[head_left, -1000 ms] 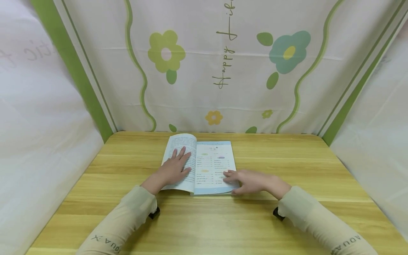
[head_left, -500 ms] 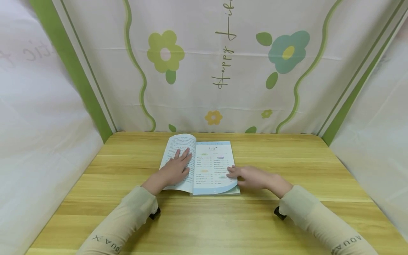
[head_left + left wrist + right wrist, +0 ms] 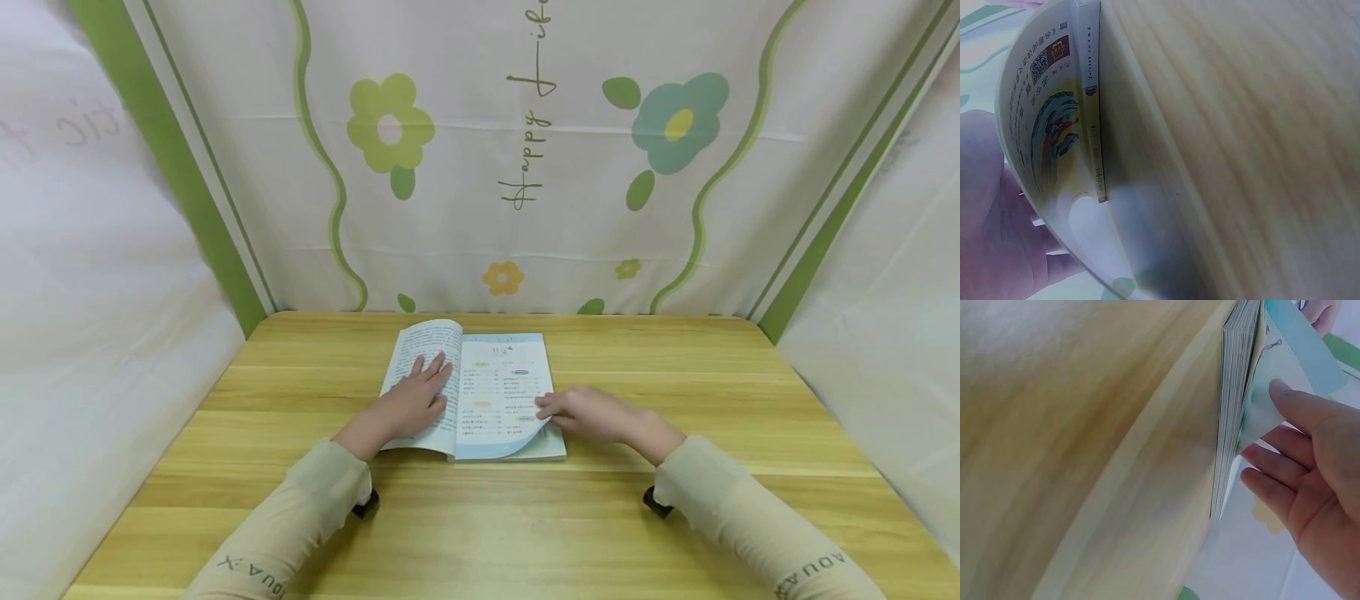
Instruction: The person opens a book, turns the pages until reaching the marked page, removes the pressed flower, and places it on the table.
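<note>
A paperback book (image 3: 498, 379) lies spread on the table, its left leaves curving up from the spine. Across the left page (image 3: 427, 337) rests my left hand (image 3: 405, 406), fingers extended and spread. My right hand (image 3: 596, 414) pinches the lower right corner of a blue-bordered page (image 3: 480, 451) and holds it lifted, baring the leaf below. In the right wrist view, the thumb (image 3: 1291, 403) lies on that raised page, beside the thick block of pages (image 3: 1235, 375). The left wrist view shows the book's spine (image 3: 1092, 94) and the underside of the raised cover (image 3: 1054, 137).
The book is near the back of a wood-grain table (image 3: 480, 533). Behind the table hangs a white curtain (image 3: 465, 200) with flowers and lettering. More pale fabric (image 3: 97, 292) hangs along both sides.
My right hand has gone from resting at the page's right edge to pinching its lower corner, which has curled up and leftward. The left hand stays on the left page.
</note>
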Motion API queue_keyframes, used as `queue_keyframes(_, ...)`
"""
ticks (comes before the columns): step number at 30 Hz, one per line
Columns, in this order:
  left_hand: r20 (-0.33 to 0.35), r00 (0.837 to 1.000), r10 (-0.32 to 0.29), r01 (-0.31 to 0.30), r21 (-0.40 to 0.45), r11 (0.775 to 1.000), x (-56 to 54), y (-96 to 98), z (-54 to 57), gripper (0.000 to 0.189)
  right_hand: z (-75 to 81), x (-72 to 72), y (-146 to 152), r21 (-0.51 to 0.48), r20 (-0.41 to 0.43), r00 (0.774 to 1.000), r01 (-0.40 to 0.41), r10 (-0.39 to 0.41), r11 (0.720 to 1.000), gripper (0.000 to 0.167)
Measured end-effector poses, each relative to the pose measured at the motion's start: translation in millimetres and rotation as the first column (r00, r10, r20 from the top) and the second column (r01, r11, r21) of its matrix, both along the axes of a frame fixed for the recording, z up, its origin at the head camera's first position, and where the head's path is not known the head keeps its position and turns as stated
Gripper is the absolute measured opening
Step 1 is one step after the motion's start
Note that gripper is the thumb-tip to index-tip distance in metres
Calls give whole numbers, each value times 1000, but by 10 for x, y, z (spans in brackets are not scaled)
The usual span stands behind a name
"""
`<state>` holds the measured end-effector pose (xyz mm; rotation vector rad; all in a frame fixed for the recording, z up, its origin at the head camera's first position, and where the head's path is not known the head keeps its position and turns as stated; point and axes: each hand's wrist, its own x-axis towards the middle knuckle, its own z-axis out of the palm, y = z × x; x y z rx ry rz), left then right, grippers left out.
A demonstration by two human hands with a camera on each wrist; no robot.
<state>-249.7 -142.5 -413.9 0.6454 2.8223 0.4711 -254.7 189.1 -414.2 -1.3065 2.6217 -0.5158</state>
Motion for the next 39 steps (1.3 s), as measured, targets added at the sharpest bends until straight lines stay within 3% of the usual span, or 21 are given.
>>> queue_keyframes(7,1,1000,8,-8,4,1000,-25,-2,-34,61,13,9,-33,-52,-65,998,22,-25,998,13)
queue_keyframes(13,-1,1000,-2,2,17,1000,-13,-4,-15,60,-25,22,-65,-81,-70,988,134,-140,988,23)
queue_keyframes(18,9,1000,3,-3,6,1000,-24,1,-10,60,-39,47,-132,-119,-6,939,341,-344,933,59)
queue_keyframes(22,11,1000,3,-3,0,1000,-35,2,-15,60,-28,57,-186,-141,139,888,455,-437,879,92)
queue_keyframes(26,20,1000,3,-3,4,1000,-26,-1,0,60,-21,59,-247,-168,313,849,490,-425,855,107)
queue_keyframes(31,6,1000,-6,6,8,1000,-12,-12,22,62,-29,70,-355,-234,419,831,489,-367,840,112)
queue_keyframes(39,32,999,6,-7,16,1000,-15,-77,1,65,-32,123,-545,-283,407,854,456,-325,844,103)
